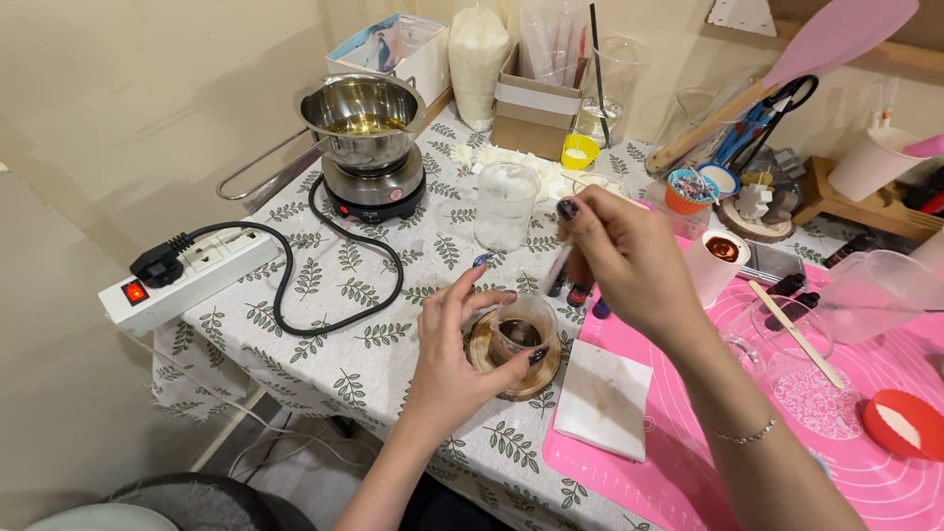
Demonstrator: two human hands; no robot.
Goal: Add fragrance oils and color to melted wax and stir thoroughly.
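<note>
One small glass cup (524,334) of dark liquid sits on a wooden coaster (513,356) at the surface's near edge. Left hand (458,349) clasps it; right hand (629,261) pinches a thin stick (559,267) above. Advise steadying the cup, stirring gently.

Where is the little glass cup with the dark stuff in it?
In the head view, the small glass cup sits on a round wooden coaster at table centre, held by the left hand, beside the pink mat.
</note>
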